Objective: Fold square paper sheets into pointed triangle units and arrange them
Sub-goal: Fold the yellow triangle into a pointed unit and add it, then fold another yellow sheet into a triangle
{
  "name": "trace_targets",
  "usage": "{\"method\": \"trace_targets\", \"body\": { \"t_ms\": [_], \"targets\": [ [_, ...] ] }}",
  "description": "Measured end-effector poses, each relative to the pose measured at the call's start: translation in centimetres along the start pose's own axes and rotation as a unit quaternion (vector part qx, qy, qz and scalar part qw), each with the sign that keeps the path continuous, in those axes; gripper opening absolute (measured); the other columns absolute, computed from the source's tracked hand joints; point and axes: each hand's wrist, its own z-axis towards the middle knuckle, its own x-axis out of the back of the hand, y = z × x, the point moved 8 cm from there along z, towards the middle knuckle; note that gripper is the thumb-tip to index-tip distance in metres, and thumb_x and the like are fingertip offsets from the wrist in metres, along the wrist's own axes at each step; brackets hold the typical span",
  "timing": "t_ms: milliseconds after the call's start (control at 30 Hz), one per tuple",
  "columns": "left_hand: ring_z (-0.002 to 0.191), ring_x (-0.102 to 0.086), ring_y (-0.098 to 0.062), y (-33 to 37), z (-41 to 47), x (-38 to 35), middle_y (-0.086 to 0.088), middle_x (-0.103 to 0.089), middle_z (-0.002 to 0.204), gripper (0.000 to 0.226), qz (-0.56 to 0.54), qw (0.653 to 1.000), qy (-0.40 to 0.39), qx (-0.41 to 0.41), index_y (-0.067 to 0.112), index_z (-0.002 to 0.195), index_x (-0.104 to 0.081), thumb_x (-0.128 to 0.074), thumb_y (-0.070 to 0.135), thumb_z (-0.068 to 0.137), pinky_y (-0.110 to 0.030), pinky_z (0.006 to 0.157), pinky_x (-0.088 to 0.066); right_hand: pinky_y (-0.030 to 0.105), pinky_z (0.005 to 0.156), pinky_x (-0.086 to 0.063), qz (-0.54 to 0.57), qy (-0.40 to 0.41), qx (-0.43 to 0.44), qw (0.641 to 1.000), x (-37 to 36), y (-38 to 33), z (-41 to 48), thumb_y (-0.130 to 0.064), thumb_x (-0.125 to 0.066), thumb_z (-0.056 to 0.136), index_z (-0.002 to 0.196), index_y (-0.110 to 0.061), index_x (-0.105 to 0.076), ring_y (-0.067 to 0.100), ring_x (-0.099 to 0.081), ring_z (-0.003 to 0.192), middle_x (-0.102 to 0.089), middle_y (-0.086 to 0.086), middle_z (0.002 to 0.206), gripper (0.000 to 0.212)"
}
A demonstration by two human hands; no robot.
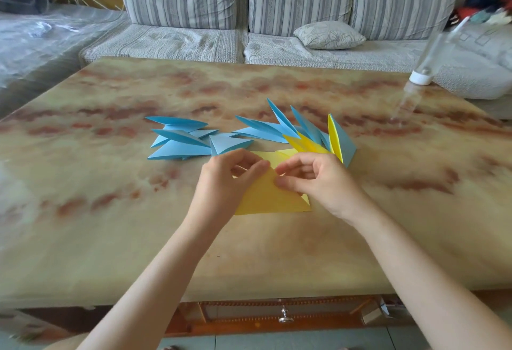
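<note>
Left hand [230, 172] and right hand [313, 180], fingers curled, pinch a half-folded yellow sheet [266, 197] on the counter [110, 211], just in front of the folded units [304, 131]; a slipped corner could skew the crease.

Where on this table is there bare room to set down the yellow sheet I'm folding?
Bare table: left of your left hand, nearer than the loose blue units; right of your right hand, short of the bottle; along the front edge before the yellow sheet. Crowded: behind your hands, around the fanned units.
</note>
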Motion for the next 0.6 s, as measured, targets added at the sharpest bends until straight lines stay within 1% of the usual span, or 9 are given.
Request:
{"method": "trace_targets", "body": {
  "t_ms": [67,100,133,167,233,300,333,400,600],
  "targets": [
    [0.066,-0.058,0.003,-0.5,0.0,-0.7,0.014,-0.066,0.072,0.011,-0.007,0.999,-0.030,0.009,0.038,0.075,-0.065,-0.065,0.040,0.086,-0.011,0.065,-0.046,0.016,0.061,-0.050,-0.029,0.011,-0.014,0.999,1.0,0.7,0.2,-0.007,-0.077,0.077,0.079,-0.023,-0.069,0.002,-0.061,0.065,-0.067,-0.006,0.072,0.017],
    [0.073,-0.062,0.000,-0.9,0.0,-1.1,0.011,-0.069,0.080,0.009,-0.015,0.999,-0.050,0.017,0.037,0.082,-0.067,-0.063,0.044,0.086,-0.021,0.074,-0.052,0.013,0.057,-0.046,-0.053,0.024,-0.028,0.998,1.9,1.2,0.3,-0.008,-0.077,0.077,0.077,-0.023,-0.068,0.002,-0.059,0.062,-0.066,-0.007,0.070,0.017],
    [0.082,-0.066,-0.004,-1.4,-0.1,-1.4,0.009,-0.072,0.090,0.016,-0.001,0.998,-0.066,0.020,0.036,0.093,-0.068,-0.062,0.048,0.085,-0.030,0.082,-0.054,0.013,0.056,-0.043,-0.083,0.045,-0.043,0.995,3.1,1.9,0.3,-0.009,-0.077,0.078,0.076,-0.023,-0.067,0.004,-0.058,0.062,-0.064,-0.006,0.069,0.018],
    [0.093,-0.065,-0.007,-1.7,-0.2,-1.6,0.008,-0.071,0.102,0.027,0.048,0.995,-0.083,0.011,0.035,0.105,-0.067,-0.062,0.050,0.083,-0.032,0.088,-0.052,0.016,0.057,-0.042,-0.113,0.076,-0.062,0.989,4.5,2.6,0.3,-0.009,-0.076,0.079,0.075,-0.022,-0.065,0.008,-0.057,0.064,-0.063,-0.005,0.069,0.018],
    [0.118,-0.055,-0.006,-1.7,-0.5,-2.4,0.012,-0.059,0.131,0.047,0.191,0.973,-0.124,-0.040,0.035,0.126,-0.059,-0.064,0.051,0.082,-0.026,0.097,-0.042,0.024,0.061,-0.041,-0.184,0.143,-0.102,0.967,7.5,4.3,-0.1,-0.011,-0.075,0.081,0.076,-0.019,-0.063,0.016,-0.058,0.070,-0.061,-0.003,0.069,0.015],
    [0.138,-0.031,0.000,-1.6,-0.9,-3.6,0.016,-0.037,0.149,0.061,0.246,0.948,-0.180,-0.090,0.035,0.138,-0.046,-0.064,0.049,0.082,-0.025,0.106,-0.031,0.029,0.066,-0.043,-0.237,0.185,-0.137,0.944,9.5,5.4,-0.6,-0.016,-0.075,0.080,0.076,-0.021,-0.063,0.022,-0.061,0.076,-0.063,-0.004,0.071,0.014],
    [0.142,-0.021,0.001,-1.7,-1.1,-4.2,0.015,-0.030,0.153,0.066,0.254,0.940,-0.206,-0.100,0.034,0.142,-0.041,-0.065,0.049,0.082,-0.026,0.110,-0.027,0.032,0.071,-0.047,-0.250,0.191,-0.151,0.937,10.1,5.8,-0.7,-0.017,-0.076,0.079,0.073,-0.023,-0.062,0.024,-0.063,0.079,-0.064,-0.003,0.072,0.016],
    [0.144,-0.016,0.000,-2.2,-1.1,-4.9,0.014,-0.026,0.155,0.067,0.269,0.930,-0.230,-0.103,0.033,0.143,-0.040,-0.065,0.048,0.082,-0.027,0.113,-0.025,0.037,0.079,-0.051,-0.282,0.192,-0.175,0.924,10.4,6.4,-0.9,-0.021,-0.076,0.078,0.069,-0.027,-0.059,0.027,-0.064,0.085,-0.068,0.000,0.079,0.021],
    [0.135,-0.036,0.000,-2.5,-1.0,-4.2,0.019,-0.041,0.146,0.056,0.280,0.934,-0.197,-0.106,0.036,0.133,-0.053,-0.066,0.051,0.080,-0.021,0.103,-0.033,0.030,0.069,-0.040,-0.406,0.210,-0.198,0.867,10.5,5.5,-1.3,-0.024,-0.066,0.085,0.084,-0.021,-0.063,0.028,-0.062,0.091,-0.067,0.001,0.091,0.004]
  ]
}}
